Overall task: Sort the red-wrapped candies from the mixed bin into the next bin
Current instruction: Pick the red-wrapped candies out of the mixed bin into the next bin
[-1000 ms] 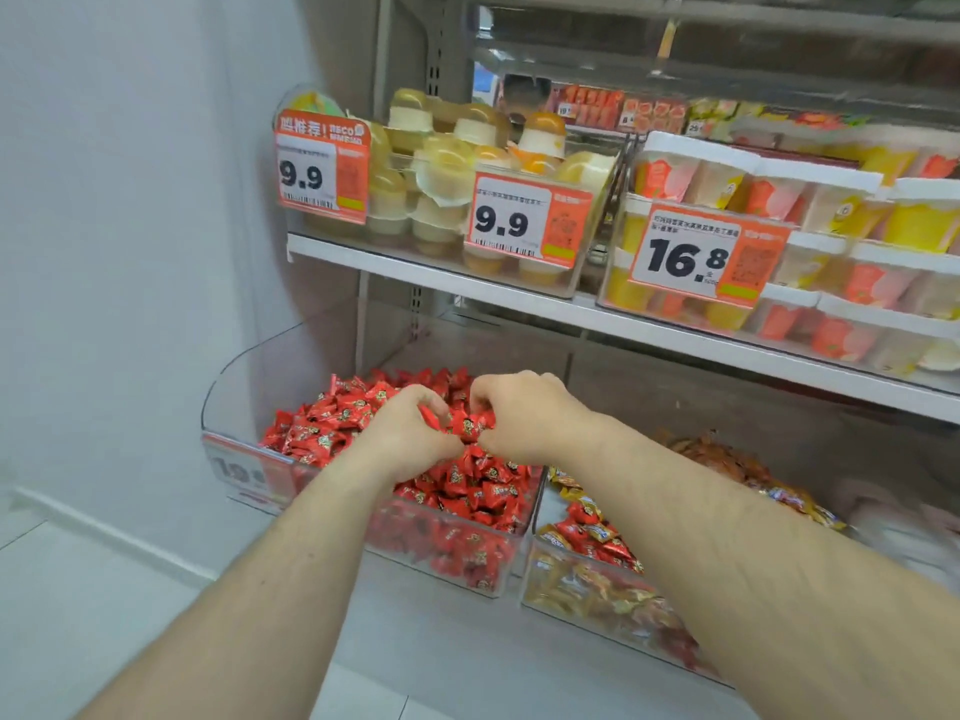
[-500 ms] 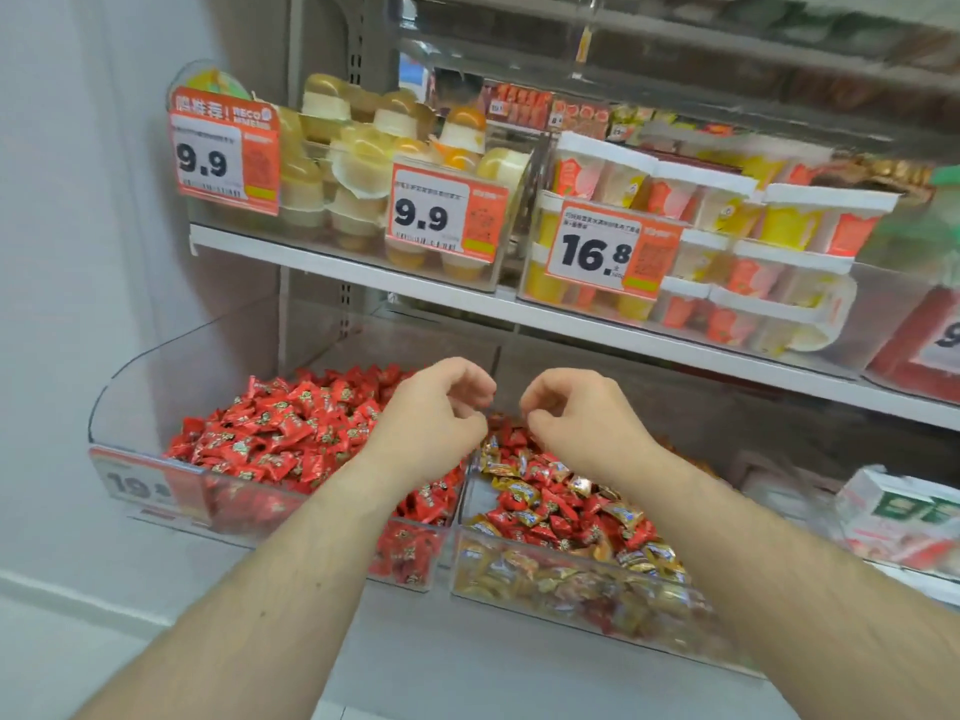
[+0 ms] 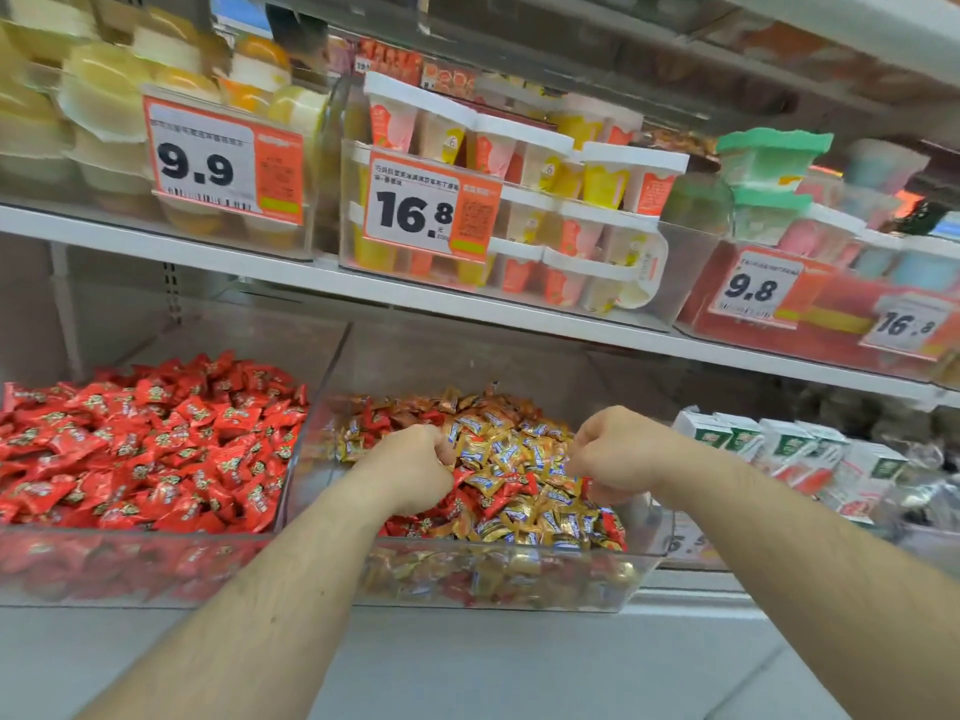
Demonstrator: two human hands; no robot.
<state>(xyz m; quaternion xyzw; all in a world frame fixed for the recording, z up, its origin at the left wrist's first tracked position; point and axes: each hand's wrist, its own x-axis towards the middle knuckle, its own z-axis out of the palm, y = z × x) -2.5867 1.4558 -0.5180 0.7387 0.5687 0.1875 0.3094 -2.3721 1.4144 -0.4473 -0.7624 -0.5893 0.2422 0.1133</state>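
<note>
Two clear bins sit side by side on the lower shelf. The left bin (image 3: 130, 569) is heaped with red-wrapped candies (image 3: 156, 449). The mixed bin (image 3: 493, 579) beside it holds gold-wrapped candies (image 3: 519, 454) with red ones (image 3: 498, 498) scattered among them. Both my hands are down on the mixed pile. My left hand (image 3: 410, 467) is at the pile's left side, my right hand (image 3: 618, 454) at its right side. The fingers of each curl down into the candies, and the backs of the hands hide the fingertips and whatever they hold.
A white shelf edge (image 3: 467, 298) runs just above the bins, carrying clear trays of jelly cups (image 3: 519, 148) and orange price tags (image 3: 431, 210). Green-and-white cartons (image 3: 779, 444) stand right of the mixed bin. A clear divider wall (image 3: 332, 366) separates the two bins.
A second ago both hands held red candies over the left bin. They let go, moved right, and now dig into the mixed bin. The view has shifted right and closer.
</note>
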